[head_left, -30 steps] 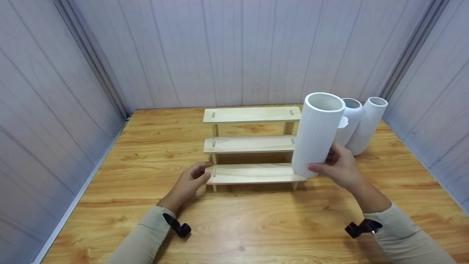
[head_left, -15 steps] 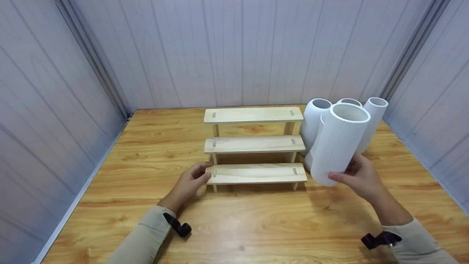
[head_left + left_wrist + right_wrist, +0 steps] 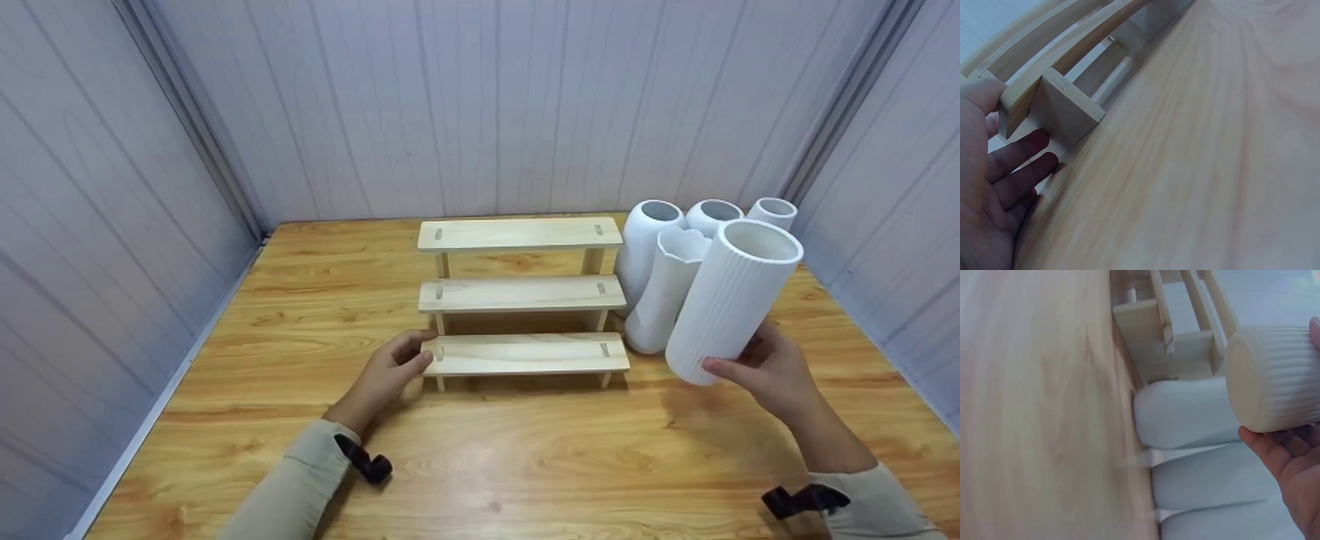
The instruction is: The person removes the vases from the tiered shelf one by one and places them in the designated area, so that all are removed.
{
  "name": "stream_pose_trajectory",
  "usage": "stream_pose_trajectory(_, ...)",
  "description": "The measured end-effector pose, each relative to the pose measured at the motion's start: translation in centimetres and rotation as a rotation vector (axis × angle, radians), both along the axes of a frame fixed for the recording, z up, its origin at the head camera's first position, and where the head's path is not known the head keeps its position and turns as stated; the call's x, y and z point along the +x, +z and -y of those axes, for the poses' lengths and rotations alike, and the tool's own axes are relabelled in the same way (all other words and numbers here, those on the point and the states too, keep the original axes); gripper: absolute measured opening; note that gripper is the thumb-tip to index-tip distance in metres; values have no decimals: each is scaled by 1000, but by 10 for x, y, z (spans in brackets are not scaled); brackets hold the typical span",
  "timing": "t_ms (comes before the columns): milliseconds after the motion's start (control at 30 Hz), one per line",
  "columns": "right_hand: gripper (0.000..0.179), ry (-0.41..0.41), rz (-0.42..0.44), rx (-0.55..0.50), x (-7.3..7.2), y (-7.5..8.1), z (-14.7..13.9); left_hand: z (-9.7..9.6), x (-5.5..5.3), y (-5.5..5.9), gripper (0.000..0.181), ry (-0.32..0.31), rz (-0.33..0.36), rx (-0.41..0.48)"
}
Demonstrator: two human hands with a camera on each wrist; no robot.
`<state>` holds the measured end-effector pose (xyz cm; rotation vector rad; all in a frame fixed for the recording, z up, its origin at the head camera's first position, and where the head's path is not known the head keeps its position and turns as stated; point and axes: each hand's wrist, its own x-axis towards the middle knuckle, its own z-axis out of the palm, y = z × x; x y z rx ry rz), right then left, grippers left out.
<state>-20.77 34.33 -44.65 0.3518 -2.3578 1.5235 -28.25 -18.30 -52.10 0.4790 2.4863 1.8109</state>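
Observation:
My right hand (image 3: pixel 776 375) grips a white ribbed vase (image 3: pixel 731 300) near its base. The vase leans with its mouth to the right, and its flat bottom (image 3: pixel 1241 382) shows raised off the table in the right wrist view. My left hand (image 3: pixel 386 375) holds the left end of the lowest board of a three-tier wooden display stand (image 3: pixel 525 354). In the left wrist view its thumb lies at the board's end (image 3: pixel 1016 107) and its fingers (image 3: pixel 1022 169) reach below, beside the leg. Just left of the ribbed vase stands a white vase with a wavy rim (image 3: pixel 660 300).
Several white vases stand right of the stand: a rounded one (image 3: pixel 641 240), another with a round mouth (image 3: pixel 712 217) and a narrow-mouthed one (image 3: pixel 776 214) partly hidden. The wood-grain table (image 3: pixel 487 465) is enclosed by pale panel walls (image 3: pixel 465 105).
My right hand has carried the ribbed vase to the right, away from the stand's right end. The wavy-rimmed and rounded vases have come into sight. My left hand stays in place.

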Motion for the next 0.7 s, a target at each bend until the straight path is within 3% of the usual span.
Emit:
stream_pose_trajectory(500, 66, -79, 100, 36, -10, -20, -27, 0, -1, -3, 35, 9, -15, 3)
stream_pose_trajectory(700, 70, -57, 126, 24, -18, -26, -34, -1, -1, -2, 33, 17, -11, 15)
